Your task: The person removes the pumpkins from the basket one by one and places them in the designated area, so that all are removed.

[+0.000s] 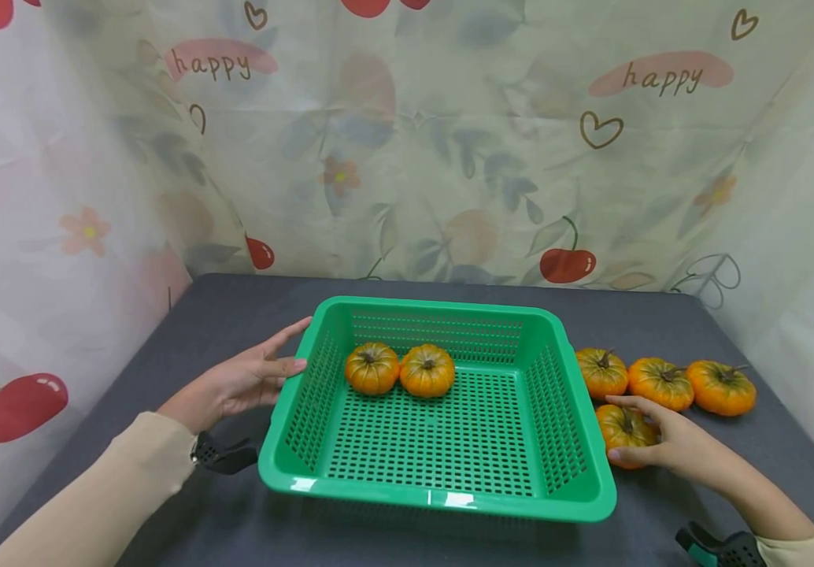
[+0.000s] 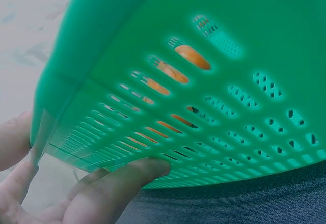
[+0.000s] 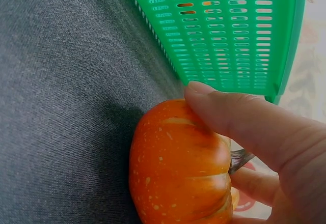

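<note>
A green plastic basket with perforated walls stands in the middle of the table in the head view. Two small orange pumpkins sit inside it, side by side toward the back left. My left hand holds the basket's left rim, thumb over the edge and fingers against the outer wall. To the basket's right, my right hand grips another small pumpkin, its thumb on the side nearest the basket. This pumpkin has a short dark stem and rests close on the grey cloth.
Behind the right hand, three more pumpkins form a row right of the basket. Dark grey cloth covers the table. A printed curtain hangs along the back and both sides.
</note>
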`<action>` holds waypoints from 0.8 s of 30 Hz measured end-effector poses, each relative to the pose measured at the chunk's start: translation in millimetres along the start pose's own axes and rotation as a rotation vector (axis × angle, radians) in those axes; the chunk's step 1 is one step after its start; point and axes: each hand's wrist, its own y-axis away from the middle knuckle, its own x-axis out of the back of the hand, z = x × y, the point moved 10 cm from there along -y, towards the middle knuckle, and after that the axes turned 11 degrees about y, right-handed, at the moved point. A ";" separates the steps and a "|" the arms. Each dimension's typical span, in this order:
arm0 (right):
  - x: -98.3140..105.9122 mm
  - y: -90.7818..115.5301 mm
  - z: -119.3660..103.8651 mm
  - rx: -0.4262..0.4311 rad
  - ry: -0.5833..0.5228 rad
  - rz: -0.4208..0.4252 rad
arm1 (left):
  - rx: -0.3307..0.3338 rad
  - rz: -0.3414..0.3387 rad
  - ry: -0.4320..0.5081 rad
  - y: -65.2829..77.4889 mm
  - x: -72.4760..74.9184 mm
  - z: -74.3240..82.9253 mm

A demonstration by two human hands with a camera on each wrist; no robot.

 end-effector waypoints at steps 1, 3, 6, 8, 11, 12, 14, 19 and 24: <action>-0.2 -0.1 0.1 -0.001 0.001 -0.001 | 0.001 0.000 0.000 0.0 -0.1 0.0; -0.4 -0.1 0.2 -0.001 0.002 -0.003 | 0.001 -0.001 0.001 -0.1 -0.1 0.2; -0.5 -0.3 0.6 -0.002 0.001 -0.006 | 0.001 -0.002 0.003 -0.2 0.0 0.5; -0.6 -0.4 0.8 -0.002 0.000 -0.008 | 0.001 -0.004 0.003 -0.3 0.0 0.6; -0.8 -0.5 0.8 0.000 -0.005 -0.010 | 0.002 -0.006 0.004 -0.4 0.3 0.5; -0.8 -0.6 0.6 0.001 -0.007 -0.011 | 0.002 -0.006 0.004 -0.4 0.3 0.5; -0.9 -0.6 0.3 0.001 -0.011 -0.012 | 0.003 -0.005 0.005 -0.4 0.5 0.4; -1.1 -0.6 -0.1 -0.002 -0.010 -0.013 | 0.002 -0.004 0.004 -0.2 0.7 0.5; -0.3 -0.8 -0.3 0.004 0.001 -0.003 | 0.002 -0.008 -0.001 0.1 0.1 0.7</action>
